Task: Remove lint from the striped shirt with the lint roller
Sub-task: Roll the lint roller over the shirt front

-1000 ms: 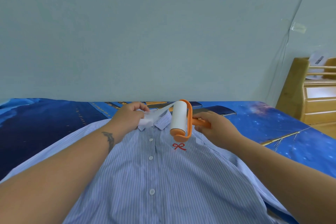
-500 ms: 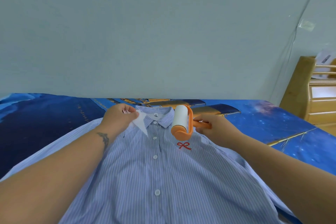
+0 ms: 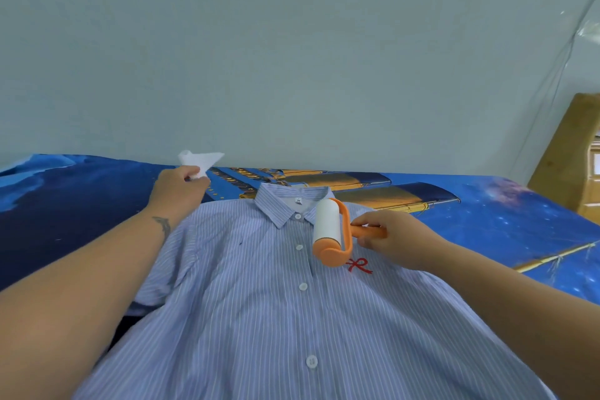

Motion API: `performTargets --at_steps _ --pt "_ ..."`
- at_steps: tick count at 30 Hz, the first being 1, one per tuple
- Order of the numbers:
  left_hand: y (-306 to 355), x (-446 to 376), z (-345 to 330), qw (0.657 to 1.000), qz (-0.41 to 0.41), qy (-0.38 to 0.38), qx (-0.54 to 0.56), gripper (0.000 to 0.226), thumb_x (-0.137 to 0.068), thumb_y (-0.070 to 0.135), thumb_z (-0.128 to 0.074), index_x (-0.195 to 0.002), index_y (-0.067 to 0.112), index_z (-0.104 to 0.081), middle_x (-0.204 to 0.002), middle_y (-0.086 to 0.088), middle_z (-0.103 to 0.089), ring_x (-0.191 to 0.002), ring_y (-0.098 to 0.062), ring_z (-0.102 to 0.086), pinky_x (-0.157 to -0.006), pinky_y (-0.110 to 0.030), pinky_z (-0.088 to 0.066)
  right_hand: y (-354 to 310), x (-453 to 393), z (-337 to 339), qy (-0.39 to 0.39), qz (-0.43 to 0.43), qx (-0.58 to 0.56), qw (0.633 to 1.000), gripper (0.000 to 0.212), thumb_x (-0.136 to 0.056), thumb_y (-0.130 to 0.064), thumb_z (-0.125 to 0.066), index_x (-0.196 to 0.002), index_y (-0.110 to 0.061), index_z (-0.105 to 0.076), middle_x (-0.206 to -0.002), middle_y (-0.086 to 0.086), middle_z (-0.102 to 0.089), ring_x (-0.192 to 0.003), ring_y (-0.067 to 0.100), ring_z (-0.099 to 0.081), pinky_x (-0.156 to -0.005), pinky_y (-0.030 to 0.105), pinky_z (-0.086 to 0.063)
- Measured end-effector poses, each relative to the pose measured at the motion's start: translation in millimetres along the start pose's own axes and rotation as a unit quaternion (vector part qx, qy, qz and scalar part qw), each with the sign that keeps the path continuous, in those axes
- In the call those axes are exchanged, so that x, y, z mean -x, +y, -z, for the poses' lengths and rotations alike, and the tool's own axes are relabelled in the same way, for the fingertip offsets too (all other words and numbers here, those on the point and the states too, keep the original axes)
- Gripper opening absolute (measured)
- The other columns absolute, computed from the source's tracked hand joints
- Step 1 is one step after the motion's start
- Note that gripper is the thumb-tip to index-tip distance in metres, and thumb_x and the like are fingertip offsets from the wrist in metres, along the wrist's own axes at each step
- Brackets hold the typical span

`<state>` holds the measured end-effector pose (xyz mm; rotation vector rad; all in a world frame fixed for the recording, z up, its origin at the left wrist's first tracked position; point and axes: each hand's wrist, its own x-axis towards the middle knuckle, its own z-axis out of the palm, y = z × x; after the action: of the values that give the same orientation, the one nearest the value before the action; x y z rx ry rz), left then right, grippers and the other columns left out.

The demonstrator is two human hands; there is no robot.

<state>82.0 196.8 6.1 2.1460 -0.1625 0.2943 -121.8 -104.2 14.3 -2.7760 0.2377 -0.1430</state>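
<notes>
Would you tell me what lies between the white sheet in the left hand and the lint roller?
In the head view, the striped shirt's collar lies between the white sheet and the orange-handled lint roller.

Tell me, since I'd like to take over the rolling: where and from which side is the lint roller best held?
Grip the lint roller by its straight orange handle, coming from the right, where the right hand holds it now. The handle sticks out sideways, away from the white sticky drum, which must stay free to turn on the striped shirt.
</notes>
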Motion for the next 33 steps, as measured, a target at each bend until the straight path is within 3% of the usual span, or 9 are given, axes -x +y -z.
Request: performTargets --at_steps 2,4,9,15,19,23,28,33 --pt "-8.4 -9.8 3.2 0.998 0.001 -0.049 -0.045 0.063 -0.089 0.029 -0.059 -0.146 0.02 -0.035 -0.15 -0.005 -0.037 -0.129 -0.024 -0.042 -0.098 -0.032 -0.034 -3.6 -3.8 -3.7 -0.009 0.01 0.014 1.0 0.025 -0.094 -0.031 -0.057 -0.118 -0.035 -0.063 -0.111 -0.007 -0.067 -0.098 0.014 -0.061 -0.087 0.031 -0.05" --pt "-19.5 -13.9 4.9 0.993 0.001 -0.089 -0.08 0.066 -0.088 0.028 -0.06 -0.148 0.024 -0.031 -0.156 -0.003 -0.025 -0.137 -0.023 -0.033 -0.104 -0.032 -0.03 -8.4 -6.3 -5.4 -0.014 0.019 0.026 0.999 0.024 -0.095 -0.033 -0.055 -0.118 -0.036 -0.063 -0.11 -0.008 -0.067 -0.096 0.013 -0.06 -0.084 0.028 -0.05" --pt "-47.0 -11.9 5.4 0.973 -0.02 -0.116 -0.196 0.039 -0.091 0.025 -0.053 -0.13 0.019 -0.054 -0.139 -0.006 -0.051 -0.124 -0.026 -0.049 -0.101 -0.037 -0.04 -23.4 -13.3 -9.4 -0.015 0.043 0.047 0.998 0.026 -0.093 -0.032 -0.058 -0.118 -0.035 -0.063 -0.107 -0.008 -0.068 -0.094 0.013 -0.059 -0.084 0.03 -0.049" --pt "-61.8 1.1 13.3 0.932 -0.009 -0.121 -0.341 0.035 -0.091 0.042 -0.043 -0.121 0.026 -0.048 -0.12 -0.005 -0.055 -0.109 -0.029 -0.052 -0.091 -0.045 -0.045 -42.7 -23.9 -21.6 -0.041 0.061 0.134 0.988 0.031 -0.093 -0.042 -0.053 -0.123 -0.038 -0.058 -0.118 -0.006 -0.064 -0.106 0.016 -0.058 -0.09 0.037 -0.049" --pt "-68.9 5.1 15.1 0.93 -0.053 -0.122 -0.343 0.023 -0.095 0.037 -0.034 -0.104 0.02 -0.047 -0.09 0.0 -0.055 -0.084 -0.023 -0.055 -0.07 -0.036 -0.046 -54.2 -28.4 -30.0 -0.058 0.069 0.17 0.981 0.029 -0.094 -0.046 -0.048 -0.121 -0.045 -0.057 -0.109 -0.003 -0.062 -0.102 0.019 -0.058 -0.086 0.041 -0.05" --pt "-69.6 3.9 17.8 0.91 -0.13 -0.095 -0.382 0.019 -0.097 0.03 -0.027 -0.089 0.022 -0.042 -0.084 0.001 -0.053 -0.076 -0.023 -0.055 -0.061 -0.032 -0.039 -67.1 -35.7 -34.2 -0.073 0.085 0.174 0.978 0.027 -0.093 -0.05 -0.048 -0.116 -0.043 -0.061 -0.094 -0.005 -0.059 -0.097 0.019 -0.058 -0.08 0.038 -0.049" --pt "-76.5 -9.2 32.5 0.839 -0.233 -0.061 -0.487 0.026 -0.099 0.044 -0.03 -0.107 0.022 -0.04 -0.097 0.003 -0.053 -0.075 -0.023 -0.061 -0.056 -0.032 -0.038 -87.5 -48.3 -38.6 -0.084 0.109 0.178 0.974 0.022 -0.094 -0.043 -0.05 -0.108 -0.036 -0.065 -0.092 -0.004 -0.062 -0.09 0.019 -0.058 -0.07 0.032 -0.047" --pt "-90.0 -15.9 34.3 0.803 -0.262 -0.047 -0.532 0.035 -0.098 0.048 -0.029 -0.124 0.025 -0.035 -0.104 0.005 -0.053 -0.075 -0.017 -0.064 -0.051 -0.03 -0.038 -109.1 -61.3 -44.8 -0.083 0.136 0.185 0.97 0.019 -0.093 -0.036 -0.054 -0.106 -0.029 -0.066 -0.083 -0.008 -0.055 -0.093 0.019 -0.056 -0.063 0.03 -0.037"
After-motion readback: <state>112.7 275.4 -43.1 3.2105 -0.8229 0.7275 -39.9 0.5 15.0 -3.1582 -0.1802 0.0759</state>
